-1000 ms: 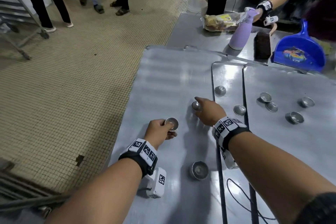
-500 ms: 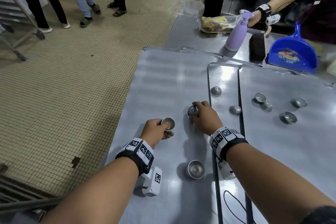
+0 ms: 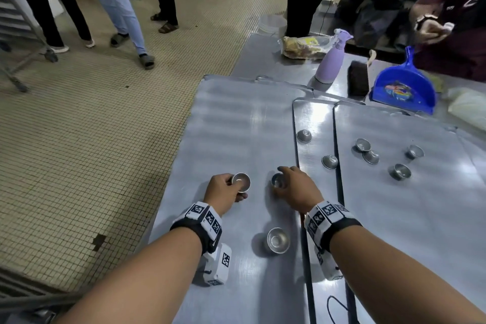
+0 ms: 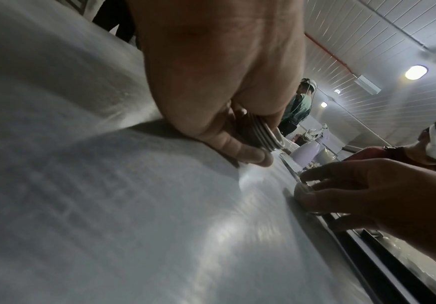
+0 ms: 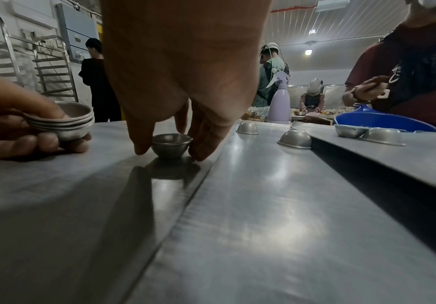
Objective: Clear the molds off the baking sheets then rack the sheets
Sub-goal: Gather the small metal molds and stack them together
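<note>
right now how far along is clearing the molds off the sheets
Early-middle. Done: the left hand holds a nested stack of molds. In hand: the right hand pinches one upright mold on the left baking sheet. Left: one mold near the wrists, two on the middle sheet, four on the right sheet; no sheet racked.

Three baking sheets (image 3: 236, 126), many small molds (image 3: 278, 240)

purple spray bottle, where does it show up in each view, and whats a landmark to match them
Head: the purple spray bottle stands upper right, on the table past the baking sheets, left of the blue dustpan.
Left wrist: only a pale purple sliver right of centre, beyond the left hand.
Right wrist: upright in the background, right of the right hand.
Shared landmark: the stack of molds in the left hand.
</note>
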Demonstrator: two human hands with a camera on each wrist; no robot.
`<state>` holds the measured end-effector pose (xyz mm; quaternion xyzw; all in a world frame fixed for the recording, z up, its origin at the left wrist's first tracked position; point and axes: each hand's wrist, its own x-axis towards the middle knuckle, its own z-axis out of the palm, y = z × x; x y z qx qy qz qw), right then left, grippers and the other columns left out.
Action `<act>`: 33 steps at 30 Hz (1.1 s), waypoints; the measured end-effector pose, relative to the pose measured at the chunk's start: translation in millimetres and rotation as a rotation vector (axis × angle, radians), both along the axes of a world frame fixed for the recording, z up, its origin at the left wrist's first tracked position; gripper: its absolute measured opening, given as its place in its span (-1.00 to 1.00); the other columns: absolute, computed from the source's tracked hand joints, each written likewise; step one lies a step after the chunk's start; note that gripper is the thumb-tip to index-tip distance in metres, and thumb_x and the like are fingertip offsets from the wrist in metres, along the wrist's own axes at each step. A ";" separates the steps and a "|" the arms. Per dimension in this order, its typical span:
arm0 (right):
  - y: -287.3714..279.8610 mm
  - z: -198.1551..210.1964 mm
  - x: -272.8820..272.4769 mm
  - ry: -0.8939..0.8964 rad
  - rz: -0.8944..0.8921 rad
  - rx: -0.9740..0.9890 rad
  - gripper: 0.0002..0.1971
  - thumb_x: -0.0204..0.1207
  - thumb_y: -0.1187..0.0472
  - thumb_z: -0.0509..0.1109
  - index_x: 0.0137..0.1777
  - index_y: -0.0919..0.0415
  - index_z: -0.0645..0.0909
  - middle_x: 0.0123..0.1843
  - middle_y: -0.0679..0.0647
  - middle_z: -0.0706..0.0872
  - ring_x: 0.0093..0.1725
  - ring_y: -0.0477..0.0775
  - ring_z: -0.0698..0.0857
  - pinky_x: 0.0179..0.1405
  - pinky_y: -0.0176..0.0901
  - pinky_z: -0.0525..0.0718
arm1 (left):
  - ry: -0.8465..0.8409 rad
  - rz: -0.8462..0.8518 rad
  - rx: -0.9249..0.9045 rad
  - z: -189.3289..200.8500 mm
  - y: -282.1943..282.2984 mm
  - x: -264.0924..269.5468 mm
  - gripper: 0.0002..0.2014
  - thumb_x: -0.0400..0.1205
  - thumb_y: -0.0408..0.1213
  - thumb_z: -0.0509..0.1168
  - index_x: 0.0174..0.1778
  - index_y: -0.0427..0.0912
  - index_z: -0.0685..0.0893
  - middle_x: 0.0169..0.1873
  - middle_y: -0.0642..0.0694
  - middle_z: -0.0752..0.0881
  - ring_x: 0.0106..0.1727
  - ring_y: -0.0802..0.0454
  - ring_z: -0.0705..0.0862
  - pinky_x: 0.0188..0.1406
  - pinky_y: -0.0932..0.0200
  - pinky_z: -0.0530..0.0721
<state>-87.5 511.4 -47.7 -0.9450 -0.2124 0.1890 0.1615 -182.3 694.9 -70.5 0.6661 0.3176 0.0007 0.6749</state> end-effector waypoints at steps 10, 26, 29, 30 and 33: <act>-9.6 33.2 -11.0 -0.107 -0.020 0.253 -0.68 0.46 0.00 0.54 0.17 0.07 0.66 0.08 0.04 0.80 0.07 0.14 0.74 0.05 0.02 0.68 | 0.039 -0.020 -0.003 37.2 -10.8 15.1 -0.91 0.64 -0.40 0.33 -0.15 -0.28 0.71 -0.31 -0.21 0.78 -0.33 -0.09 0.85 -0.29 0.12 0.67; -23.6 43.9 -21.7 -0.166 -0.131 0.387 -0.34 0.41 -0.25 0.52 0.50 -0.13 0.46 0.22 -0.02 0.80 0.20 0.06 0.75 0.14 0.02 0.71 | -0.062 -0.101 -0.335 73.0 -58.9 46.6 -0.73 0.66 -0.28 0.17 -0.28 -0.30 0.66 -0.45 -0.19 0.72 -0.38 -0.07 0.70 -0.33 0.05 0.74; -29.2 41.1 -27.6 -0.139 -0.165 0.365 -0.31 0.47 -0.28 0.47 0.57 -0.08 0.44 0.34 -0.03 0.75 0.26 -0.01 0.73 0.18 -0.06 0.69 | -0.037 -0.106 -0.342 64.3 -52.7 46.8 -0.80 0.63 -0.32 0.28 -0.14 -0.40 0.72 -0.30 -0.30 0.75 -0.24 -0.18 0.74 -0.30 0.04 0.77; -33.0 39.8 -28.5 -0.140 -0.194 0.354 -0.33 0.50 -0.28 0.44 0.56 -0.06 0.46 0.35 -0.01 0.74 0.25 -0.01 0.74 0.18 -0.05 0.69 | -0.031 -0.103 -0.343 61.8 -50.9 47.2 -0.81 0.61 -0.36 0.33 -0.08 -0.46 0.73 -0.24 -0.34 0.74 -0.19 -0.22 0.75 -0.29 0.05 0.79; -49.6 33.9 -27.4 -0.161 -0.282 0.289 -0.46 0.56 -0.22 0.40 0.48 -0.01 0.54 0.34 -0.02 0.74 0.17 0.00 0.75 0.15 -0.06 0.68 | -0.016 -0.163 -0.234 52.8 -47.1 50.7 -0.87 0.60 -0.47 0.39 -0.06 -0.51 0.73 -0.19 -0.35 0.70 -0.26 -0.21 0.76 -0.33 0.16 0.81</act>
